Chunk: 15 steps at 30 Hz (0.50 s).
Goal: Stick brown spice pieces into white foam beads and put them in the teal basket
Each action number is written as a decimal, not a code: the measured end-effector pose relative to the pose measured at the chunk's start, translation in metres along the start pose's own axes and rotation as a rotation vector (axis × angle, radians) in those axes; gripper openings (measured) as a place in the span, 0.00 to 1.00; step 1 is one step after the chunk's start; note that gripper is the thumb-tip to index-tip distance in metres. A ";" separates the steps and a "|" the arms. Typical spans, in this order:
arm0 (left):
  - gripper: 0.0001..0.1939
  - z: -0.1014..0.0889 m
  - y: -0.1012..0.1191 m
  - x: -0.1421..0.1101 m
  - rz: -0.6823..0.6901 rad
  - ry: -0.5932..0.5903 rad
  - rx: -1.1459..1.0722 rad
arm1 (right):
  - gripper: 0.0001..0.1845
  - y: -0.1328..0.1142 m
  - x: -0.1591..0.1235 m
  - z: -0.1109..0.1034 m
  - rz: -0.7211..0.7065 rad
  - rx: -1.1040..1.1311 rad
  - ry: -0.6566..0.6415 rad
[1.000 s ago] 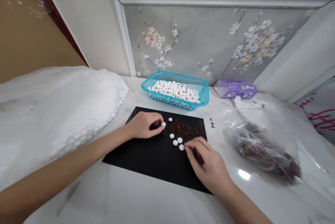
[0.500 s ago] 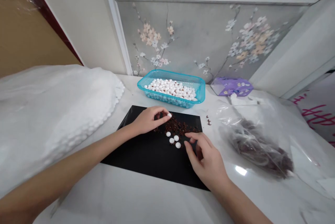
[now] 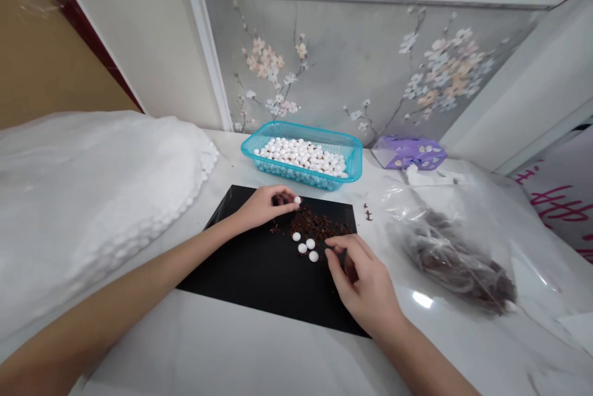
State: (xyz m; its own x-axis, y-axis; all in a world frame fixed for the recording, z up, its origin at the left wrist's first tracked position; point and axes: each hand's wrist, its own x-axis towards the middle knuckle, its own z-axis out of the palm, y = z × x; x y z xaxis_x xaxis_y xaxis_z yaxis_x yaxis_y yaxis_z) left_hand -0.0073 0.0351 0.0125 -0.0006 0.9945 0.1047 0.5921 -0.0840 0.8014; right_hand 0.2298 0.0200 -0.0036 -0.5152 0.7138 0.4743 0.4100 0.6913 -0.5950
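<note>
Left hand, grip pinching a white bead at the edge of the crumbled dark-brown pieces on the black mat; right hand, grip loosely spread, beside four white beads on the mat. Turquoise basket behind the mat.

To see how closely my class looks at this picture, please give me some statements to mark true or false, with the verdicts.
1. The left hand holds a white ball at its fingertips. True.
2. The teal plastic basket stands on the black mat. False: it stands on the white counter beyond the mat.
3. Four loose white balls lie on the mat beside brown crumbs. True.
4. The clear plastic bag is empty. False: it holds dark brown pieces.
5. The right hand is close to the loose balls. True.
</note>
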 end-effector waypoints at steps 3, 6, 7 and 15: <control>0.18 -0.002 -0.002 0.002 -0.106 0.055 -0.230 | 0.07 0.000 0.000 0.000 0.001 0.009 -0.001; 0.20 -0.007 -0.002 0.003 -0.207 0.061 -0.284 | 0.07 0.001 -0.002 0.000 0.015 0.008 -0.015; 0.20 -0.009 -0.002 0.003 -0.228 0.058 -0.291 | 0.07 0.001 -0.002 0.000 0.020 0.007 -0.020; 0.20 -0.011 0.000 0.002 -0.225 0.083 -0.316 | 0.05 0.000 0.000 0.000 0.014 0.020 -0.025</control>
State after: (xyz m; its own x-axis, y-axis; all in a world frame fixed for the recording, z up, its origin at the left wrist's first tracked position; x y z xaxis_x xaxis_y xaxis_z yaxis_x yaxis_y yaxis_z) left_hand -0.0166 0.0367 0.0189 -0.1753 0.9829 -0.0571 0.2928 0.1074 0.9501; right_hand 0.2298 0.0199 -0.0037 -0.5281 0.7203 0.4497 0.4026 0.6786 -0.6143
